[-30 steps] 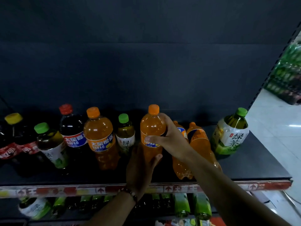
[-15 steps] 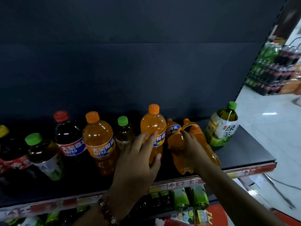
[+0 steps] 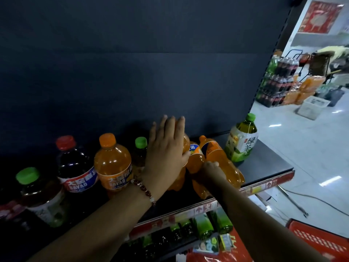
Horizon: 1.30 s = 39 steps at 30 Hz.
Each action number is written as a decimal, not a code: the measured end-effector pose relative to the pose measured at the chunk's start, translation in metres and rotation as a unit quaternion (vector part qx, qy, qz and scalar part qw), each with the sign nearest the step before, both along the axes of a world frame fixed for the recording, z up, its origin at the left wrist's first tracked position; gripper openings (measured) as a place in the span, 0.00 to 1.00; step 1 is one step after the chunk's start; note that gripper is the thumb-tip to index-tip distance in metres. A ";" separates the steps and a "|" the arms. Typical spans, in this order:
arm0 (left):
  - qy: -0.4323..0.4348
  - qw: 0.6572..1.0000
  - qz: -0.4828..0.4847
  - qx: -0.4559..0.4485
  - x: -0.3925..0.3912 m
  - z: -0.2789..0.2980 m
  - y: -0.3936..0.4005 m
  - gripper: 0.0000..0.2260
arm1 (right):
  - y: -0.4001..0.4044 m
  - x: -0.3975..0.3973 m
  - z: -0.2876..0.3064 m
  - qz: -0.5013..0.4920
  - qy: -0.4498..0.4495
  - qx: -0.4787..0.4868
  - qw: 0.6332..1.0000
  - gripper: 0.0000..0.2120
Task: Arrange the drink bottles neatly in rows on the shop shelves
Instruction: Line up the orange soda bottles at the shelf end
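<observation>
On the dark shelf [image 3: 268, 163] an upright orange soda bottle [image 3: 186, 143] is mostly hidden under my left hand [image 3: 166, 150]. The hand lies flat on it with straight, spread fingers covering the cap and the thumb on its side. Right of it two orange bottles lie on their sides, one with a blue label [image 3: 194, 157] and one nearer the edge [image 3: 224, 163]. My right hand [image 3: 209, 170] is curled on the blue-label one. A big green tea bottle [image 3: 243, 142] stands at the far right.
Left of my hands stand an orange bottle [image 3: 113, 163], a small green-capped tea [image 3: 140, 146], a dark red-capped bottle [image 3: 75, 167] and another tea [image 3: 37, 193]. Green bottles [image 3: 204, 225] fill the shelf below. A red basket [image 3: 321, 241] sits on the floor at the right.
My left hand has risen from the bottle's lower body to lie over its top and cap. My right hand let go of that bottle and took hold of a lying one.
</observation>
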<state>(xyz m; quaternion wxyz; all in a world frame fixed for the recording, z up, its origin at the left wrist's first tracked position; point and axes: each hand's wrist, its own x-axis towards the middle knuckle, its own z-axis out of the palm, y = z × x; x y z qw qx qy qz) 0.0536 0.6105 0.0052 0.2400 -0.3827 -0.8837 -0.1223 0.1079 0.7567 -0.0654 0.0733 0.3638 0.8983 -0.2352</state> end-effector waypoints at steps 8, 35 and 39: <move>-0.018 1.000 0.005 -0.001 -0.002 0.000 0.006 0.43 | 0.018 0.003 0.005 -0.005 0.029 -0.172 0.985 0.22; -0.393 0.918 -0.016 0.057 -0.035 0.087 0.096 0.34 | 0.083 0.018 -0.015 0.164 0.296 -0.413 0.846 0.35; -0.285 0.957 -0.011 -0.059 -0.015 0.079 0.095 0.31 | 0.086 0.008 -0.024 0.165 0.293 -0.324 0.884 0.38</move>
